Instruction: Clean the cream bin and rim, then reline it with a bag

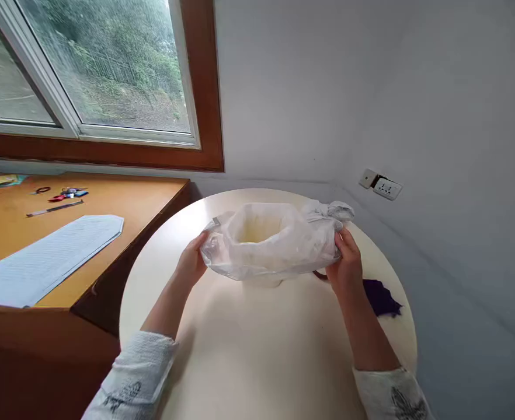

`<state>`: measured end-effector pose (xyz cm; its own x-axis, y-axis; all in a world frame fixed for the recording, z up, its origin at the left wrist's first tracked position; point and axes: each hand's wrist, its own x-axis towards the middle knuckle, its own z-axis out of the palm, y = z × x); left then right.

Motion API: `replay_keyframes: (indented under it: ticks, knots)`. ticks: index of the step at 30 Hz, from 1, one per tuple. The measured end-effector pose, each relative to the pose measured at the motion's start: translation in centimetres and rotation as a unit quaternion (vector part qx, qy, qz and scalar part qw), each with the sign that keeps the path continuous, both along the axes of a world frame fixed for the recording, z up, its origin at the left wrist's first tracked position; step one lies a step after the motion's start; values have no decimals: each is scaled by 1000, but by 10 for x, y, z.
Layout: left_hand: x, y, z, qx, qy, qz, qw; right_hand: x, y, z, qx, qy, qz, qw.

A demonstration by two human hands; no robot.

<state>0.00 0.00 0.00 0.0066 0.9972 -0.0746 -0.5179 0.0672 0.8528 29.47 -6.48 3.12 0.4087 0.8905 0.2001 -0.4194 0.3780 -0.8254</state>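
Note:
A thin white plastic bag (279, 256) is spread over the mouth of a pale container (264, 283), whose base shows just below the plastic. The bag's middle sinks inward, and a yellowish inside shows through it. At the bag's left edge, my left hand (192, 259) is closed, thumb and fingers pinching the plastic. My right hand (345, 262) grips the opposite side, below a bunched, twisted end of the bag. Both hands are raised slightly off the table. Most of the container's outer wall is hidden by the bag.
A round cream table (257, 361) bears the container. Purple cloth (380, 297) lies by my right forearm, and a brown curved thing shows partly behind that hand. On the wooden desk (143, 204) at left are papers (60, 254), a pen (55, 209) and small items. A wall socket (388, 188) is at right.

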Motion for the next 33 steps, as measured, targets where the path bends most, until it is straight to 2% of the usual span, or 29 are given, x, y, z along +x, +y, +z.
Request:
replay_keyframes:
  ticks: [4, 7, 13, 17, 21, 26, 33]
  knots:
    - [1, 0, -2, -9, 42, -7, 999, 5, 7, -6, -60, -3, -35, 998]
    - [4, 1, 0, -9, 43, -6, 999, 5, 10, -10, -87, -5, -28, 996]
    - [5, 13, 22, -27, -2, 35, 999, 1, 21, -4, -113, 31, -33, 993]
    - [-4, 22, 42, 11, -9, 46, 999, 0, 30, 10, -91, 58, -54, 993]
    - [-15, 23, 56, 60, -24, 44, 997, 3, 30, 23, -49, 41, -48, 997]
    - [-29, 14, 60, 127, -59, 34, 990, 13, 19, 28, -13, 35, -69, 997]
    - [-48, -3, 62, 167, -74, 3, 983, 28, -6, 31, 13, 8, -63, 998]
